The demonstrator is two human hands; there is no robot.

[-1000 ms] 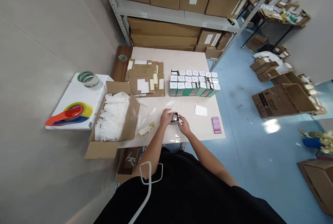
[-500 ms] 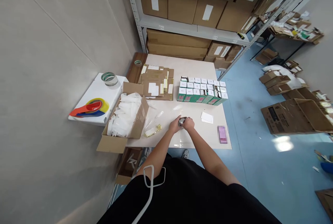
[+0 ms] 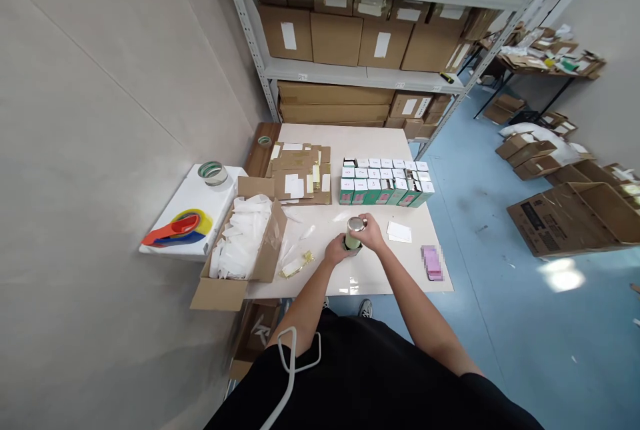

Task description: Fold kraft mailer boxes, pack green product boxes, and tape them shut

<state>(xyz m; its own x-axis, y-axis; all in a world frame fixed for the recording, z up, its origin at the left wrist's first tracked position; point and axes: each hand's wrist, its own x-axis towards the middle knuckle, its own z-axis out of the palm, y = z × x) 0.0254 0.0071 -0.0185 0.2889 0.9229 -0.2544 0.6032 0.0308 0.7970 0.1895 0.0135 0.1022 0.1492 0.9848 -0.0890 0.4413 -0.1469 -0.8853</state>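
Observation:
In the head view, a pale green cup-like tumbler [image 3: 353,241] with a shiny silver end stands upright, partly out of a small box [image 3: 353,251]. My right hand [image 3: 370,234] is closed around the tumbler's upper part. Wrapped about the side of the box is my left hand [image 3: 337,250]; its fingers are partly hidden. Behind them, rows of green and white boxes [image 3: 383,187] stand close together, some with open tops. White cards [image 3: 399,232] lie to the right of my right hand.
An open carton [image 3: 265,258] of white packing material is at the left, beside a white box [image 3: 173,243] bearing tape rolls and a tape dispenser. Flattened cardboard [image 3: 295,173] lies on the table [image 3: 390,273]. A pink stack [image 3: 433,263] sits near the right edge. Shelving stands behind.
The tumbler has risen out of the box, with my right hand lifted along with it. My left hand stays low at the box. The camera view has tilted up slightly.

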